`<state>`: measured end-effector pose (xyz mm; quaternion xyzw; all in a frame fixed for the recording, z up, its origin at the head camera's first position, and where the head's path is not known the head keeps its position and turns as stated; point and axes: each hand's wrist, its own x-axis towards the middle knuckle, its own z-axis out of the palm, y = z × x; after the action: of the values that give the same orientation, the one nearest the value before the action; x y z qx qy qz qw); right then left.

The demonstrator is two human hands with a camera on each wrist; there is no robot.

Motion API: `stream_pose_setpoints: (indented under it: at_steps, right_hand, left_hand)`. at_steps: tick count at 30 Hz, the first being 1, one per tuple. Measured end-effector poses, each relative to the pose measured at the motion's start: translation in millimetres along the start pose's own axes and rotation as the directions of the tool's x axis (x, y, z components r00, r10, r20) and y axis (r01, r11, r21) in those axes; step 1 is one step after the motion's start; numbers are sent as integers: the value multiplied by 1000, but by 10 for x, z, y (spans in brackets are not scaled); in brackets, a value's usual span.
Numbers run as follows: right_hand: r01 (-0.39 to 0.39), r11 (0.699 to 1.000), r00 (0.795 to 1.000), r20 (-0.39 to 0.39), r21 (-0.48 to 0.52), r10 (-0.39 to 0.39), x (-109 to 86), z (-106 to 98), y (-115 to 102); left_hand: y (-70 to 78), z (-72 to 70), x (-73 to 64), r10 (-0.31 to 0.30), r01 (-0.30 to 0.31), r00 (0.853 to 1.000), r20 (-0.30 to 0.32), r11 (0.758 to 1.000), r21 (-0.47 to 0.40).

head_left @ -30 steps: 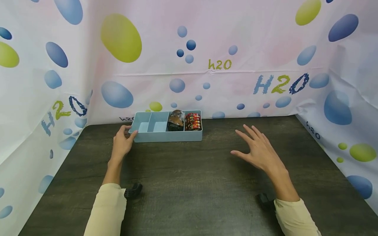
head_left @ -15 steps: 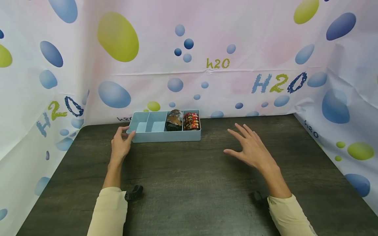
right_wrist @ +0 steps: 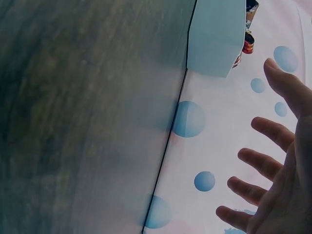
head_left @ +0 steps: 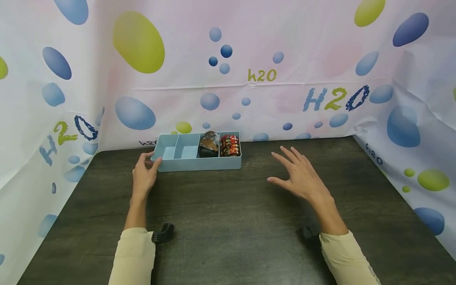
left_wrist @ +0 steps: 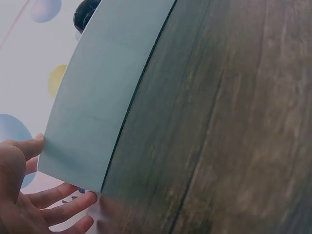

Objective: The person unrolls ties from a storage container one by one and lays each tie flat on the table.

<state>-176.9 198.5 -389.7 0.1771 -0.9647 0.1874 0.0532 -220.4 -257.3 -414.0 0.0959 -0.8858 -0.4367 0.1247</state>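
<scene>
A pale blue divided organizer box [head_left: 199, 164] stands at the back of the table, its long side toward me. Its two left compartments hold nothing. A dark brown, mottled rounded item [head_left: 209, 145] fills the third. In the rightmost lies a red, black and yellow patterned bundle [head_left: 230, 146], its kind unclear. My left hand [head_left: 143, 176] grips the box's left end, thumb at the front corner and fingers round the end; the left wrist view shows the thumb [left_wrist: 29, 146] at the rim. My right hand [head_left: 303, 176] hovers right of the box, fingers spread, touching nothing.
The dark wood-grain table [head_left: 228, 221] reaches back to a white sheet [head_left: 285, 39] printed with bubbles and lettering. That sheet also rises along the left and right sides. Dark wrist straps [head_left: 163, 233] show at both cuffs.
My right hand has drifted a little left, toward the box. The left hand keeps its hold on the box's end, and the box stays put. The head view has shifted slightly.
</scene>
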Motion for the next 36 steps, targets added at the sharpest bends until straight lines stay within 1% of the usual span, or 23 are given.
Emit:
stream_pose_setpoints:
  at_steps: [5,8,14,22,30,36]
  right_hand:
    - [8,1000,1000,-9,7,-7,33,-8,14]
    - [16,1000,1000,-9,8,-16,63,-14,-1]
    - [30,1000,1000,-10,2,-29,140,-4,-49]
    - [33,999,999,16,1,-33,227,43,-122]
    - [63,998,998,5,5,-64,318,50,-177]
    - [84,996,996,-5,-9,-84,398,55,-225]
  left_hand:
    - [6,-3,17,-22,22,1000,3,1000,-2]
    - [0,-19,18,-29,29,999,18,1000,-3]
    - [-7,-27,9,-16,16,1000,12,1000,7]
    - [-10,-8,6,8,-8,1000,-6,1000,20]
    - [1,-24,15,-16,16,1000,0,999,52]
    - [-25,-12,21,-27,27,1000,3,998,59]
